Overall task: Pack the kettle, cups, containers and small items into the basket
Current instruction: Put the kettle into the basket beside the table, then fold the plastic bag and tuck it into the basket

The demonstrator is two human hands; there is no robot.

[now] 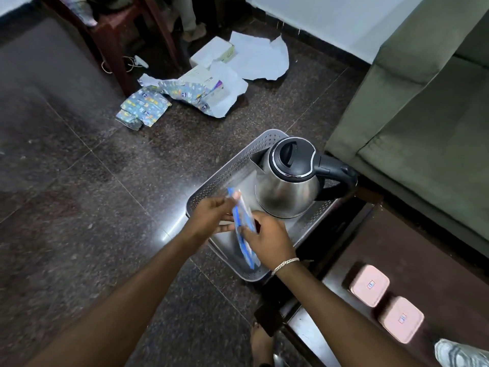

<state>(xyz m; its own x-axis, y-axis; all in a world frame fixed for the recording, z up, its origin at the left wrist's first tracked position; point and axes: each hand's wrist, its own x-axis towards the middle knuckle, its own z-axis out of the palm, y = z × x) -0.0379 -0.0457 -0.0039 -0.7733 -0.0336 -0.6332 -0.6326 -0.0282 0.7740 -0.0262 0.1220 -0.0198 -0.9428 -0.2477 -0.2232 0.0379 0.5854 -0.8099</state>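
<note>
Left hand (211, 214) and right hand (268, 235) both pinched thin blue-and-white packet (244, 234) over near end of grey perforated plastic basket (232, 165). Steel kettle with black lid (287, 181) already inside, far end. Two pink square lidded containers (385, 303) remained right, on dark table (436, 260). No cups visible.

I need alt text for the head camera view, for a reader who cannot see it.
Two bare hands, left hand and right hand, hold a blue and white packet over a grey perforated basket that already holds a steel kettle. Two pink containers wait on a dark table nearby.
</note>
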